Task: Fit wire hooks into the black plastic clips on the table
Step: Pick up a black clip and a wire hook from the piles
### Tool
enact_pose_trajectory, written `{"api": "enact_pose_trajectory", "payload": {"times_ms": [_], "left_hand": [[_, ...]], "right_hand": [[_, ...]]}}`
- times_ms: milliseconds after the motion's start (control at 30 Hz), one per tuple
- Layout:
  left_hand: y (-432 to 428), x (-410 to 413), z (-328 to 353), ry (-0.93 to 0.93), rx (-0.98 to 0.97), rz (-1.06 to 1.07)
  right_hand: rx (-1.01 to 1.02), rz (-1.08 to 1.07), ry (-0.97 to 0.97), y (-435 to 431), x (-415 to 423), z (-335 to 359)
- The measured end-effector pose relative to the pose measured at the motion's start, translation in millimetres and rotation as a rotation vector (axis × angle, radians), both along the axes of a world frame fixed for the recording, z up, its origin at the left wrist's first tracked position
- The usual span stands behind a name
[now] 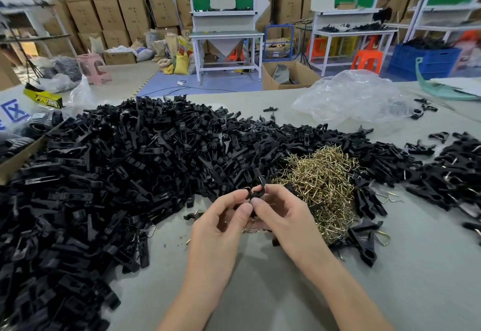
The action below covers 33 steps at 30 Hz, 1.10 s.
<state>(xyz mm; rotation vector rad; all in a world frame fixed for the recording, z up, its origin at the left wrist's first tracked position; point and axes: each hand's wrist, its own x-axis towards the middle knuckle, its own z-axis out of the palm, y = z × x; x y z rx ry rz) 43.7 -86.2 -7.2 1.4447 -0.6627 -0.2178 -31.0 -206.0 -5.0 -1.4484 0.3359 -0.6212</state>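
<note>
Left of the brass heap of wire hooks (320,182) lay the big pile of loose clips (104,174); at the heap's near-left edge the left hand (223,216) and right hand (281,211) met above the table (260,291), their curled fingers pinching one black clip (256,192) between them. The step seemed to be seating a hook, hardly visible there. The next move likely needed a firm push home, then setting the piece among the wired clips (442,174) right of the heap.

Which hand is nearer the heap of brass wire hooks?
Right. The right hand is close beside the left edge of the heap of wire hooks; the left hand is farther left, beyond the black clip both hands pinch.
</note>
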Motion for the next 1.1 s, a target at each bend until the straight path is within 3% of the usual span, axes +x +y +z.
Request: {"api": "enact_pose_trajectory", "payload": {"times_ms": [133,367,533,633,833,1100], "left_hand": [[-2,2,3,0.302,-0.130,-0.092],[1,11,4,0.378,-0.131,-0.022],[-2,14,1,0.497,-0.236,-0.109],[-3,12,1,0.445,-0.174,-0.082],[4,8,4,0.150,0.025,0.006],[3,6,5,0.088,0.030,0.001]], "right_hand": [[-0.131,-0.075,0.041,-3,1,-2],[-0.074,-0.007,0.037,-2,2,-5],[-0.059,0.030,0.054,-4,2,-5],[-0.048,0.000,0.055,-6,1,-6],[-0.076,-0.024,0.020,-7,1,-9],[-0.067,-0.010,0.029,-5,3,-11]]}}
